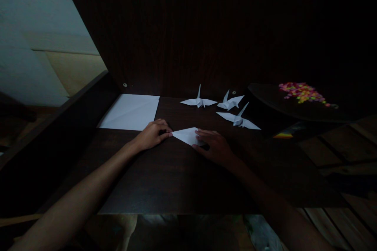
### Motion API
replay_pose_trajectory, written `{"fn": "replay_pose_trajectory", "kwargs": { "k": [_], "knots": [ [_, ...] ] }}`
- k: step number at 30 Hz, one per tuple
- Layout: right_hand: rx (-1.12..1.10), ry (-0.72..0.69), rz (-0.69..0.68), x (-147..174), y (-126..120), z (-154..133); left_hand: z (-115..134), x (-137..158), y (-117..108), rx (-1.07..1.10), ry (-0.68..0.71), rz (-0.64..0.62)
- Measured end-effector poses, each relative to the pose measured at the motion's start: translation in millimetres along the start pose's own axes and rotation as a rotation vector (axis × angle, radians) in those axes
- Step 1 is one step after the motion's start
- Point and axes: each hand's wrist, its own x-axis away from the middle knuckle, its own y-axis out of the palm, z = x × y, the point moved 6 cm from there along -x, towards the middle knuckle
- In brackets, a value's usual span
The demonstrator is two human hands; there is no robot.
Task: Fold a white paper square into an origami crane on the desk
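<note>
A folded white paper (185,135), kite-shaped with its narrow point to the left, lies on the dark wooden desk between my hands. My left hand (153,133) pinches that narrow tip between thumb and fingers. At the wider end, my right hand (214,146) has its thumb and fingers on the paper's edges, partly covering it. Behind my right hand stand three white origami cranes: one on the left (200,102), one at the back right (230,104) and one in front (238,120).
White paper sheets (129,111) lie flat at the desk's back left, beside the low side wall (53,125). On the right, a dark curved stand (265,98) bears a heap of small pink and yellow pieces (303,92). A tall dark panel (176,27) rises behind.
</note>
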Motion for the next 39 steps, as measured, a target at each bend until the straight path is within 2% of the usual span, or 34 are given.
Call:
{"fn": "replay_pose_trajectory", "kwargs": {
  "k": [8,12,18,28,39],
  "knots": [
    [0.081,0.037,-0.092,-1.7,0.1,-5.3,11.7,-0.9,7.7,0.053,0.031,-0.039],
    [0.024,0.030,-0.123,-3.5,7.4,-8.4,22.8,-0.4,16.1,0.073,0.054,-0.085],
    [-0.076,0.000,-0.223,-5.9,23.0,-6.6,30.6,-0.3,20.1,0.046,0.053,-0.080],
    [-0.097,-0.038,-0.171,-21.7,28.5,-13.9,28.4,-1.9,24.0,0.066,0.011,-0.029],
    [-0.120,-0.040,-0.151,-22.5,27.9,-15.3,28.8,-1.9,21.5,0.049,0.006,-0.027]
  ]
}}
